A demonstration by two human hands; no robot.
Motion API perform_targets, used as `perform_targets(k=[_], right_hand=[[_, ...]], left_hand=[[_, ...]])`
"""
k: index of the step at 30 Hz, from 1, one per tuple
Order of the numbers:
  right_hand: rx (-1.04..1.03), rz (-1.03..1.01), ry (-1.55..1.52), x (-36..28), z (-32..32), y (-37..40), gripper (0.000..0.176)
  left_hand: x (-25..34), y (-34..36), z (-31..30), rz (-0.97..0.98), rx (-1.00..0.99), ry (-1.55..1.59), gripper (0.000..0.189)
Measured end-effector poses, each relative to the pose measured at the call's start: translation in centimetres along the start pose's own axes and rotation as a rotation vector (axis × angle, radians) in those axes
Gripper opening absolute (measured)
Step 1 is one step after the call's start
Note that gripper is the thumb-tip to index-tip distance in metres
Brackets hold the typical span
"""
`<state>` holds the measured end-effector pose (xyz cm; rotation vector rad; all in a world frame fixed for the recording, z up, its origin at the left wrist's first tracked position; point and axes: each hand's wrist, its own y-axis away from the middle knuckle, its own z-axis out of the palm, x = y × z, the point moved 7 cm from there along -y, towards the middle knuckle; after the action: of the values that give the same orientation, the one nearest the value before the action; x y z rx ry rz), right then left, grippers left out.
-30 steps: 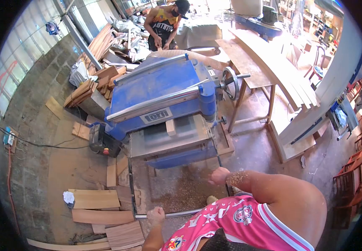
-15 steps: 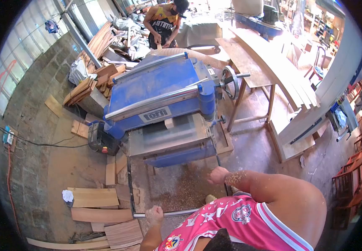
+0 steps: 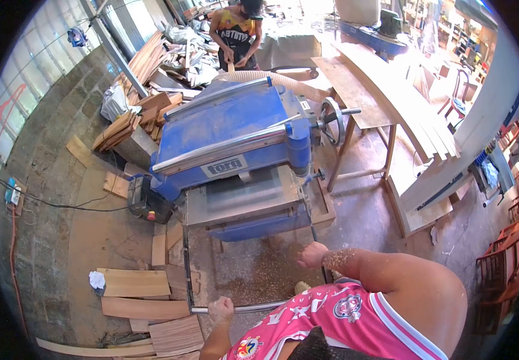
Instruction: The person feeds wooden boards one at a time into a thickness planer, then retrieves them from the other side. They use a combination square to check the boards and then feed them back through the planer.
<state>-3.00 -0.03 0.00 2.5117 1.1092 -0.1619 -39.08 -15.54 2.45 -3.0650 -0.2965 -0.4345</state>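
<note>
A blue thickness planer (image 3: 223,129) stands in front of me, with a metal infeed table (image 3: 235,201) on my side. The end of a small pale wood piece (image 3: 245,176) shows at the slot under the machine's head; the rest is hidden. My left hand (image 3: 221,307) is curled into a fist beside the left end of a metal roller bar (image 3: 259,307). My right hand (image 3: 312,255), also closed, hangs by the black side rail (image 3: 314,234) of the extension frame. Nothing shows in either fist.
Behind the planer a person (image 3: 237,36) holds a wood strip at its far side. Long curved boards (image 3: 391,96) lie on a stand at right. Flat boards (image 3: 145,309) cover the floor at left, near a black box (image 3: 145,198) with cables. Shavings lie under the frame.
The wood piece has slid farther under the planer's head, so less of it shows. My hands stay nearly where they were. The view has shifted slightly.
</note>
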Motion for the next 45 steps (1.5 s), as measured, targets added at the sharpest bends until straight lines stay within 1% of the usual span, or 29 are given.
perform_targets(k=[3, 5, 7, 8, 11, 12, 14, 15, 17, 18, 20, 23, 26, 27, 29, 32, 36, 38, 41, 45], right_hand=[[-0.034, 0.042, -0.014, 1.0, 1.4, -0.4, 0.034], [-0.048, -0.006, 0.001, 1.3, 2.9, -0.9, 0.035], [-0.033, 0.007, -0.009, 1.0, 2.3, -0.6, 0.035], [-0.018, -0.003, -0.012, 0.9, 1.8, -0.6, 0.034], [-0.050, -0.012, -0.009, 0.6, 1.4, -0.6, 0.033], [-0.054, -0.021, -0.005, 0.5, 1.4, -0.6, 0.033], [0.016, -0.055, -0.029, 0.3, 0.9, -0.6, 0.033], [0.013, -0.061, -0.027, 0.2, 0.9, -0.6, 0.033], [0.030, -0.016, -0.035, 0.3, 0.7, -0.4, 0.033], [0.028, -0.020, -0.034, 0.1, 0.3, -0.2, 0.033], [-0.072, 0.017, -0.014, 0.0, -0.2, 0.0, 0.033], [-0.039, 0.021, -0.039, -0.2, -0.8, 0.2, 0.033], [-0.041, 0.035, -0.062, 0.9, 1.7, -0.6, 0.031], [-0.040, 0.034, -0.062, 0.7, 1.3, -0.5, 0.031], [0.032, 0.025, -0.075, 0.4, 0.0, -0.2, 0.032], [-0.001, 0.001, -0.037, 0.2, 0.0, -0.2, 0.033], [-0.001, 0.028, -0.066, 0.6, 1.0, -0.4, 0.035], [-0.080, 0.068, -0.043, 0.7, 1.2, -0.4, 0.036], [-0.042, 0.028, -0.092, 0.8, 1.5, -0.5, 0.037], [-0.013, 0.017, -0.068, 0.5, 0.6, -0.3, 0.036]], left_hand=[[0.5, 0.0, -0.5, 0.007, 0.010, -0.004, 0.018], [0.2, 0.0, 0.1, 0.025, 0.008, -0.007, 0.017], [-0.2, 0.1, 0.3, 0.044, 0.070, 0.014, 0.016], [-0.4, 0.0, 0.7, 0.050, 0.069, 0.018, 0.016], [-1.0, 0.6, 0.8, -0.017, 0.077, 0.029, 0.016], [-1.1, 0.4, 1.1, 0.000, 0.082, 0.035, 0.015], [-1.6, 0.7, 1.4, 0.009, 0.088, 0.041, 0.015], [-1.1, 0.6, 1.0, 0.021, 0.086, 0.022, 0.015], [-0.8, 0.6, 0.8, 0.030, 0.082, 0.004, 0.015], [-0.8, 0.5, 0.8, 0.028, 0.089, 0.028, 0.015], [-1.0, 0.6, 0.7, 0.022, 0.096, 0.050, 0.015], [-0.9, 0.5, 0.7, 0.024, 0.082, 0.049, 0.014], [-0.8, 0.3, 0.8, 0.060, 0.112, 0.050, 0.014], [-0.7, 0.3, 0.6, 0.059, 0.104, 0.038, 0.013], [-0.3, 0.2, 0.3, 0.056, 0.096, 0.026, 0.013], [0.9, 0.1, -1.1, 0.074, 0.121, 0.013, 0.013], [1.1, 0.1, -1.2, 0.069, 0.094, 0.029, 0.013], [0.9, 0.1, -1.1, 0.068, 0.096, 0.034, 0.013], [0.9, 0.0, -1.0, 0.069, 0.070, 0.031, 0.012], [0.6, 0.0, -0.5, 0.079, 0.098, 0.018, 0.013]])
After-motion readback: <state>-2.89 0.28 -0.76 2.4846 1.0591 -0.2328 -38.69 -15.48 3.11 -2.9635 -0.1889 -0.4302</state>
